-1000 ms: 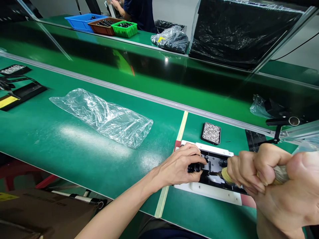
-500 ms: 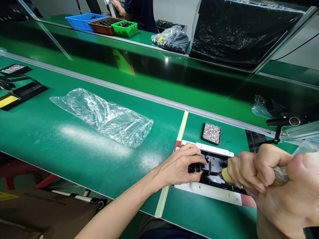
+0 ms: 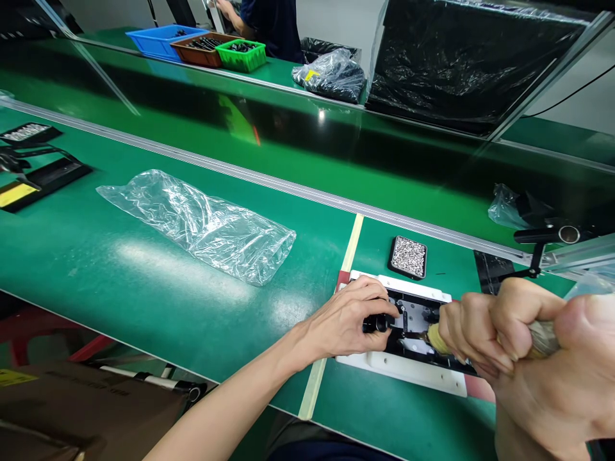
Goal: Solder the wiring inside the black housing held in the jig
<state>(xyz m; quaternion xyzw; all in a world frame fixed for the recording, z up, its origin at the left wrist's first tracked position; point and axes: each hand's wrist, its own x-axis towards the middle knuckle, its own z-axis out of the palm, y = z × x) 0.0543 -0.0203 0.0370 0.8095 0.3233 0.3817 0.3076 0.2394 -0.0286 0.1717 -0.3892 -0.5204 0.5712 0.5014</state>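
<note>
A white fixture plate point(image 3: 408, 374) lies on the green bench at lower right, with a black part point(image 3: 417, 318) seated in it. My left hand point(image 3: 348, 319) pinches a small black cylindrical piece point(image 3: 375, 324) at the left end of that part. My right hand point(image 3: 528, 358) is clenched round a screwdriver point(image 3: 435, 338) with a tan grip. Its thin tip rests on the black part. A small black tray of silver screws point(image 3: 407, 257) sits just behind the fixture.
A crumpled clear plastic bag point(image 3: 202, 224) lies at centre left. Black trays and tools point(image 3: 33, 169) sit at far left. Across the belt are blue, brown and green bins point(image 3: 204, 48), bagged parts point(image 3: 331, 73) and another person point(image 3: 262, 22). A metal bracket point(image 3: 548, 240) stands at right.
</note>
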